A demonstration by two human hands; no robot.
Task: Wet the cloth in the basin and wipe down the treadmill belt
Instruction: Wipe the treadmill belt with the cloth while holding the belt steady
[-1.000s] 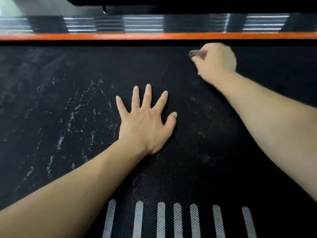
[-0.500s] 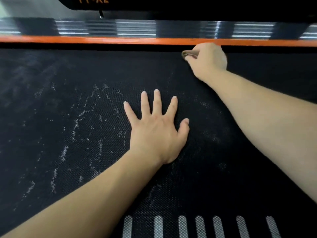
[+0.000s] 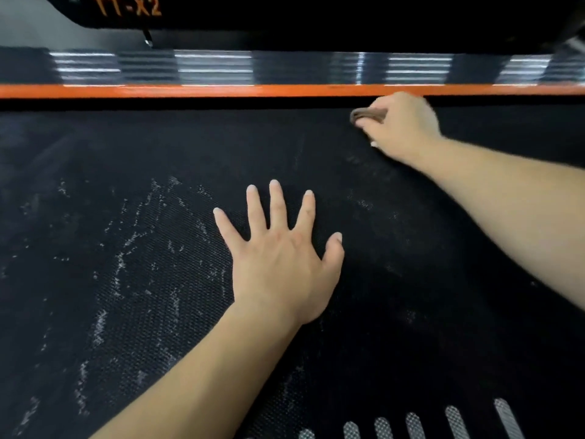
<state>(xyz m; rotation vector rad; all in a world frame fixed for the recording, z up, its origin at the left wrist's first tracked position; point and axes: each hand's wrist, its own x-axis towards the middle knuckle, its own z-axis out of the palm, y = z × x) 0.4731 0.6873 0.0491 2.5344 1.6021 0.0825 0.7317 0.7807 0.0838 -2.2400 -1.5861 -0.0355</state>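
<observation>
change: the right hand [image 3: 402, 125] has been carried the short way up to the far edge of the treadmill belt [image 3: 126, 153] over the last second, and its knuckles are now met by the orange strip [image 3: 190, 90]; the left hand [image 3: 278, 267] has been kept planted in the same spot.
meaning for the task: the wiping is judged to be under way, with a stroke brought to its far limit; a return stroke or a shift sideways is likely to be called for.
cloth: the cloth [image 3: 367, 115] is seen only as a small brownish wad poking out past the right fingers, pressed to the belt just beside the orange strip; whether it is wet cannot be told.
right hand: fingers are curled round the wad, which is gripped.
left hand: laid flat on the middle of the belt, fingers spread and straight, nothing held.
belt condition: whitish streaks [image 3: 133, 242] are left across the left half, well apart from the cloth; the right half looks darker and cleaner.
surroundings: a glossy ribbed rail [image 3: 215, 68] lies beyond the strip, under a black housing lettered tt-x2 [image 3: 126, 7]; grey bars [image 3: 456, 419] are printed at the near edge.
basin: not in view.
obstacles: the planted left hand and forearm lie between the cloth and the streaked area, so they would have to be lifted or gone round.
</observation>
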